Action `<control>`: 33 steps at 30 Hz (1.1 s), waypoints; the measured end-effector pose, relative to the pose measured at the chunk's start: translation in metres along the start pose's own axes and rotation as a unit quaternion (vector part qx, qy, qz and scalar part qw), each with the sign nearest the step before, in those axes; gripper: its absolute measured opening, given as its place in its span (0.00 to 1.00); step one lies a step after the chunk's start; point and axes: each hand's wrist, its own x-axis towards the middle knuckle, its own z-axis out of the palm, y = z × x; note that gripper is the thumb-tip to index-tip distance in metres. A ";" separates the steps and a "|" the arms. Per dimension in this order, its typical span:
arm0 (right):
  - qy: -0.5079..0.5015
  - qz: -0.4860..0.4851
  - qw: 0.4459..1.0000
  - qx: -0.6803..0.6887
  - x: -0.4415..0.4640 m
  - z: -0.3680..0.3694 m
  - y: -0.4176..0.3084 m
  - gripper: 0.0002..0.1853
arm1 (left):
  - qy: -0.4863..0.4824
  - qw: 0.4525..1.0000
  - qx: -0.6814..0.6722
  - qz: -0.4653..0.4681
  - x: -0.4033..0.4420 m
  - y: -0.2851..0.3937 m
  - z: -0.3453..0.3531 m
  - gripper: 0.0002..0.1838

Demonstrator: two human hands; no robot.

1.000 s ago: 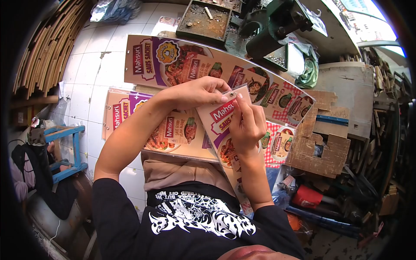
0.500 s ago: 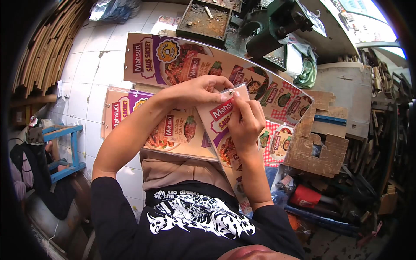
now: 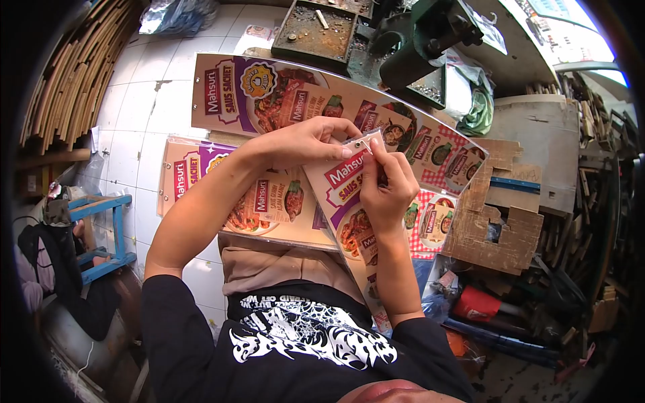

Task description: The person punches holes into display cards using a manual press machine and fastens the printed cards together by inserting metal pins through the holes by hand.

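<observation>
A long, narrow printed sign (image 3: 349, 195) with "Mahsuri" lettering and food pictures slants up from my lap, its top corner between my two hands. My left hand (image 3: 312, 142) comes in from the left and pinches the top edge beside a small metal eyelet (image 3: 357, 145). My right hand (image 3: 390, 187) is closed at the right side of that corner, thumb and fingertips pressed together. A thin whitish strip shows at the corner by these fingertips; I cannot tell whether it is film or string. Underneath lie more of these printed signs (image 3: 185, 176).
Another large printed sign (image 3: 228, 121) lies beyond my hands, below a dark green machine (image 3: 420, 50) and a metal tray (image 3: 316, 33) of small parts. Cut cardboard (image 3: 470, 235) lies right. A blue stool frame (image 3: 114, 228) and stacked wooden strips (image 3: 74, 74) stand left.
My right hand has shifted slightly right, its fingertips moving from the eyelet to the sign's corner. The whitish strip shows more plainly there. My left hand has stayed nearly still.
</observation>
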 end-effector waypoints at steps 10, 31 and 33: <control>0.012 -0.080 0.990 -0.114 -0.001 0.007 -0.007 0.08 | 0.010 1.000 0.028 0.004 -0.001 0.004 0.003 0.23; 0.062 -0.091 0.987 -0.118 -0.006 0.006 -0.010 0.13 | 0.020 1.000 -0.006 -0.014 -0.003 0.004 0.005 0.18; 0.071 -0.089 0.987 -0.112 -0.007 0.007 -0.009 0.13 | 0.015 1.000 -0.006 -0.013 -0.004 0.003 0.003 0.18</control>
